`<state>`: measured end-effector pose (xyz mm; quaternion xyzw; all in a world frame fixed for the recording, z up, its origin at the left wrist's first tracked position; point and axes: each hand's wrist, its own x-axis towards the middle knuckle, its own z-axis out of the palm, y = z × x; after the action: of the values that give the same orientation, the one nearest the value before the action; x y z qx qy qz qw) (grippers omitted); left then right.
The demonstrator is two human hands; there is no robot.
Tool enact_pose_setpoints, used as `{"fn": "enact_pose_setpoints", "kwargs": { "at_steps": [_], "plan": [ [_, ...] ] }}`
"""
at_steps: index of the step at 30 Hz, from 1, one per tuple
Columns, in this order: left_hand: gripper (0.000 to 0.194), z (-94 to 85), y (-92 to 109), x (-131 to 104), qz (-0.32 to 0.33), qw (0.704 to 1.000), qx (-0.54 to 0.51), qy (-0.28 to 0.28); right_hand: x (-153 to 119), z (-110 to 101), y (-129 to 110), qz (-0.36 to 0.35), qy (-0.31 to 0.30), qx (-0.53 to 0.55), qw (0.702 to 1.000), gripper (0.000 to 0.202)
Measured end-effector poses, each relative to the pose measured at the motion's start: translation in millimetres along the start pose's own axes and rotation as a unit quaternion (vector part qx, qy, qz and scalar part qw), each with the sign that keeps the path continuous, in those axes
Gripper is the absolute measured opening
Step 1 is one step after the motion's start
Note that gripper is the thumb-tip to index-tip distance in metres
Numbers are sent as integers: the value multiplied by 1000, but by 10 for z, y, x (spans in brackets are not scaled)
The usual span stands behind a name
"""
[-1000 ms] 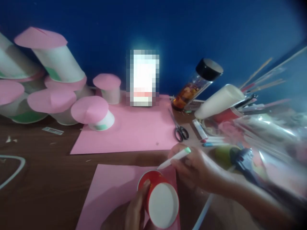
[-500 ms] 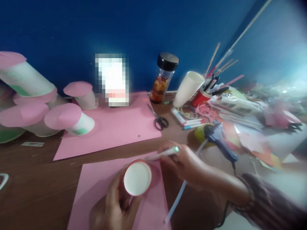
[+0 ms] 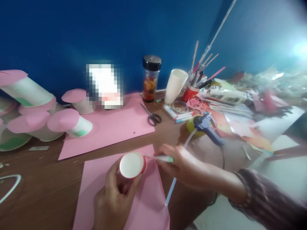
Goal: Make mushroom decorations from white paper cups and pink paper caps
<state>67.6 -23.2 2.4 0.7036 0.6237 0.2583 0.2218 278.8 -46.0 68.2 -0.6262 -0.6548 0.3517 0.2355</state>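
A red-rimmed paper cup [image 3: 131, 164] is held by my left hand [image 3: 115, 198], its white inside turned up toward me and slightly tilted. Under it lies a pink sheet [image 3: 93, 182] on the brown table. My right hand [image 3: 178, 163] pinches a white marker [image 3: 164, 158] with a green end; the marker's other end points left and reaches the cup's right side. Beneath the right hand a translucent glue stick [image 3: 170, 191] runs toward the blue glue gun [image 3: 208, 127], which rests by a yellow roll [image 3: 193, 124].
Behind lie a second pink sheet [image 3: 107, 131], black scissors [image 3: 153, 118], a lidded jar [image 3: 151, 78] and a white cup [image 3: 176, 84]. Pink-topped cups [image 3: 79, 126] stand at the left. A red cup of pens [image 3: 190, 92], markers [image 3: 184, 117] and paper scraps crowd the right.
The view has shifted. The cup in my left hand has tipped, showing more of its red right side, and the marker now lies more level against it. Both hands keep their holds.
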Motion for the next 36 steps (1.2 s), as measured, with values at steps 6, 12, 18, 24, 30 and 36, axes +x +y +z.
{"fn": "enact_pose_setpoints", "kwargs": {
  "at_steps": [6,12,18,24,30,36],
  "plan": [
    [59,-24,41,17,-14,1000,-14,-10,-146,47,-52,-2,14,-33,999,11],
    [64,-86,87,55,-53,996,-34,-64,-312,231,22,-25,29,-38,999,14],
    [61,-100,135,50,-53,995,-50,-61,-416,398,17,-51,55,-85,994,14],
    [63,-52,37,51,-37,994,-61,-77,-498,546,-2,-107,77,-121,984,15],
    [63,-52,14,37,4,997,-38,-62,-541,709,-25,-157,78,-177,969,16],
    [61,-36,-13,29,40,996,-51,-54,-665,587,-66,-158,136,-152,966,21]
  ]
}}
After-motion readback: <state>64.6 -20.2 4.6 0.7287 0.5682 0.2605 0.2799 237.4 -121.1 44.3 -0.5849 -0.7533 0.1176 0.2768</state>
